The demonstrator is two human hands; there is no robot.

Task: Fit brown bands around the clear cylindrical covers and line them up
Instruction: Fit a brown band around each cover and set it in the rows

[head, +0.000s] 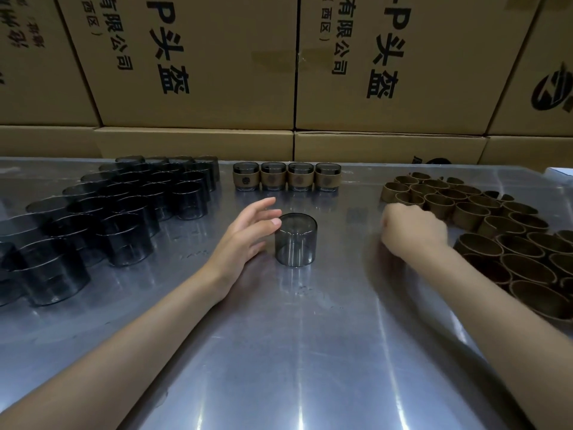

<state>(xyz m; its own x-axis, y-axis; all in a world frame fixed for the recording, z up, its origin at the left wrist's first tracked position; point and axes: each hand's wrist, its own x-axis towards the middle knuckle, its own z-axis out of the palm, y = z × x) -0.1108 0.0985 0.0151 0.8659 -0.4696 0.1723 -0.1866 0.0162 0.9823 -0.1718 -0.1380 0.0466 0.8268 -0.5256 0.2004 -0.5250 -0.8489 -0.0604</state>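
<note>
A crowd of bare covers (102, 212) fills the table's (279, 352) left. The left hand (245, 234), fingers spread, touches one upright cover (296, 240) with its thumb. Four banded covers (286, 176) line the far edge. The blurred right hand (412, 231), curled, reaches the bands (496, 225); its grip is unclear.

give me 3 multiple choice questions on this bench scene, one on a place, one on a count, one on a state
1. Where do the loose brown bands lie?
A. right of the table
B. left of the table
C. on the boxes

2. How many banded covers stand in the far row?
A. two
B. four
C. six

3. The single cover in the middle is:
A. banded
B. lying on its side
C. upright, bare

Answers:
A, they fill the right side, by the right hand.
B, four stand side by side.
C, no band; the left hand is beside it.
</note>
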